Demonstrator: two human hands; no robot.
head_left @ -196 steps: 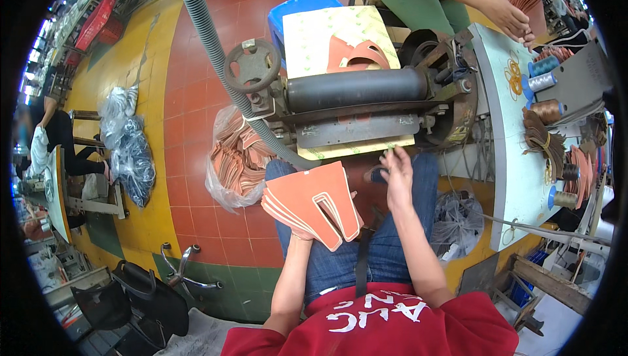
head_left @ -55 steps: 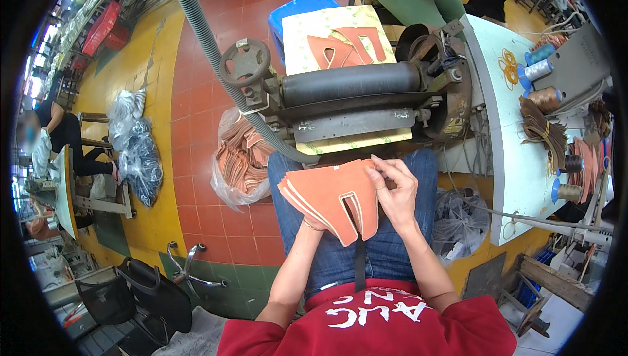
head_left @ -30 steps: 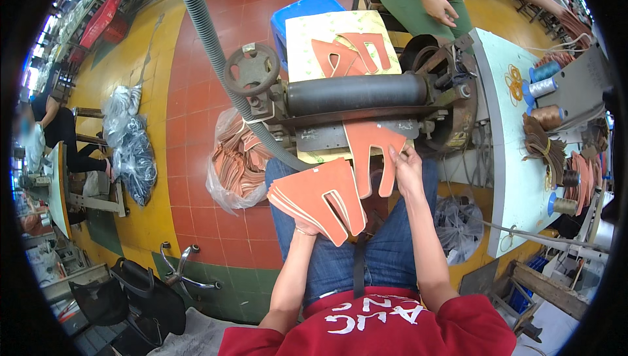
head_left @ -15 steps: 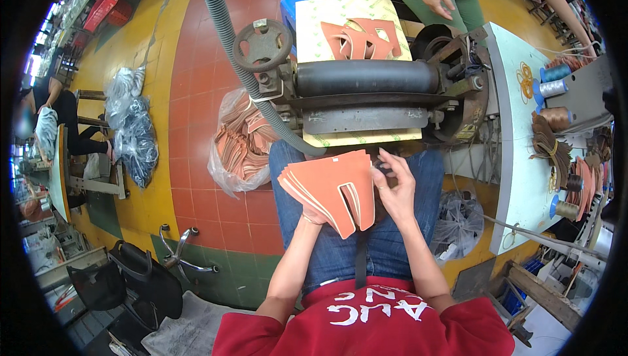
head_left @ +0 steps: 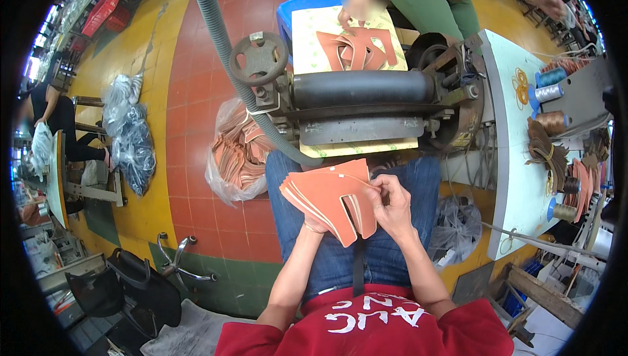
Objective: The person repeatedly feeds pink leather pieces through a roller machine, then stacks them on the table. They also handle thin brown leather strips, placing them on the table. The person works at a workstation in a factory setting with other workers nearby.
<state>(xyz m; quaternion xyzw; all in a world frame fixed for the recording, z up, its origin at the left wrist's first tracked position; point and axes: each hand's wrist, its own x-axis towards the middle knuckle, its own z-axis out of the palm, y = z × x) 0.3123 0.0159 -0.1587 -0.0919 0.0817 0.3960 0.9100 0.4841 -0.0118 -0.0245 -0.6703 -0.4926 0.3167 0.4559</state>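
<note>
A fanned stack of salmon-coloured leather pieces [head_left: 327,192], each with a slot cut in from the near edge, is held above my lap. My left hand [head_left: 314,224] grips the stack from its left and underneath, most of its fingers hidden by the pieces. At the right edge, my right hand [head_left: 394,207] has thumb and fingers pinched on the top leather piece, whose edge looks slightly lifted. Beyond my knees stands a roller machine [head_left: 363,90] with a dark roller and a handwheel [head_left: 260,59] on its left.
More cut leather pieces [head_left: 356,50] lie on a yellow board [head_left: 307,35] behind the roller, where a co-worker's hand [head_left: 354,13] reaches in. A plastic bag of leather pieces [head_left: 239,153] sits left of my legs. At right, a pale table [head_left: 507,120] carries thread spools [head_left: 553,92]. A grey hose [head_left: 216,13] hangs down.
My right hand's fingers have closed from spread to a pinch at the stack's right edge. The co-worker's hand has come over the pieces behind the roller.
</note>
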